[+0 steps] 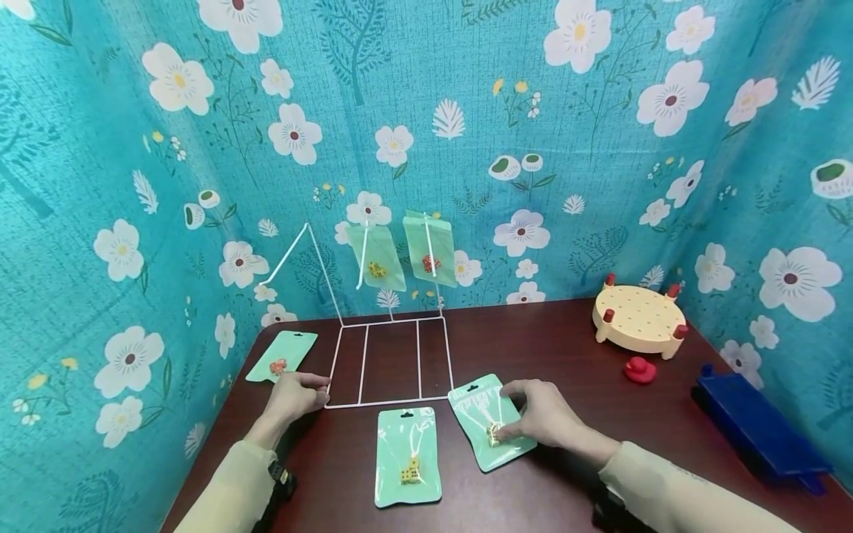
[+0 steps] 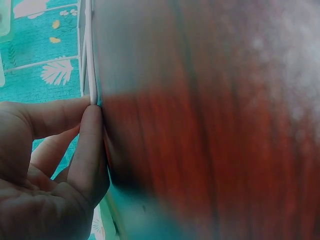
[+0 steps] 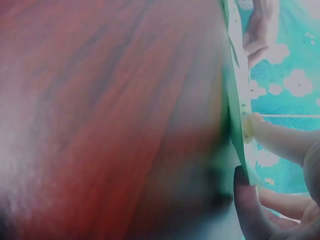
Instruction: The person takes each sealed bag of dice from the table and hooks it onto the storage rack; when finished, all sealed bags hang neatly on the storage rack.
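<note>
A teal curtain [image 1: 500,141] with white flowers hangs beyond the far edge of the dark counter [image 1: 520,337]. Near the far right corner stands a round cream stool [image 1: 636,314] with red pegs [image 1: 608,315]; a red duck [image 1: 640,370] sits just in front, and a blue stand [image 1: 760,422] lies along the right edge.

From the right wrist, you see your right hand [image 3: 311,167] pinching a green pouch [image 3: 241,80] turned nearly edge-on, your left hand [image 3: 263,27] beyond it near the top, blurred reddish-brown table [image 3: 100,125] on one side and flowered turquoise curtain [image 3: 299,82] opposite.
</note>
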`<state>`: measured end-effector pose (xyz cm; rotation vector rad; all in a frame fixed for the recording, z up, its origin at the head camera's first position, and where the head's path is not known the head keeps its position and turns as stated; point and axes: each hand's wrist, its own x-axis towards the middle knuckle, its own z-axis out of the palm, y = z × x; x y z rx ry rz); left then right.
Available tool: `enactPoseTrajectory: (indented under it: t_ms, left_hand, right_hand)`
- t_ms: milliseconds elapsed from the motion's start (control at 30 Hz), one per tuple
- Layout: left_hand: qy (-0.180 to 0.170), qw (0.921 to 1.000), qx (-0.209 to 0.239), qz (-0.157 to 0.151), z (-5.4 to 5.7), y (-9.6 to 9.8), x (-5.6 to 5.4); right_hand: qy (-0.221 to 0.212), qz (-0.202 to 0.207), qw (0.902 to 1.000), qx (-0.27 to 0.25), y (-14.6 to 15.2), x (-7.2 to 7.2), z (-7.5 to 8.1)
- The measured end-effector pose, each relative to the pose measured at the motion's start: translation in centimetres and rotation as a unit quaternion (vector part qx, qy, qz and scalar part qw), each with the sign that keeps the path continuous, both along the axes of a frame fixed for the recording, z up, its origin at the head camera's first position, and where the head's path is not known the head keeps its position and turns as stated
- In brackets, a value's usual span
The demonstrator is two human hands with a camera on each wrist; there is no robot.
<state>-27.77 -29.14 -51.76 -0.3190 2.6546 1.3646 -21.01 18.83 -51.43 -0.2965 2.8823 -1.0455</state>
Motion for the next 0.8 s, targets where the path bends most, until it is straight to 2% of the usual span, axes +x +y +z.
enactPoseTrajectory:
  t_ms: [167,267,433,800]
  left_hand:
    - [0.003,1.0,0.007,0.0,0.0,0.0,0.1]
    - [0.004,1.0,0.004,-0.001,0.1,-0.1,0.2]
    - [0.006,1.0,0.003,0.0,0.0,-0.1,0.2]
    - [0.007,1.0,0.005,0.003,-0.1,0.1,-0.1]
  right_hand:
    - [-0.033,0.003,0.9971,-0.068,0.8,0.0,0.7]
    - [-0.041,-0.01,0.9953,-0.087,1.2,-0.1,0.9]
    - [-0.038,-0.018,0.9937,-0.104,1.5,0.0,1.4]
    - [0.006,-0.035,0.9913,-0.126,1.5,0.7,1.7]
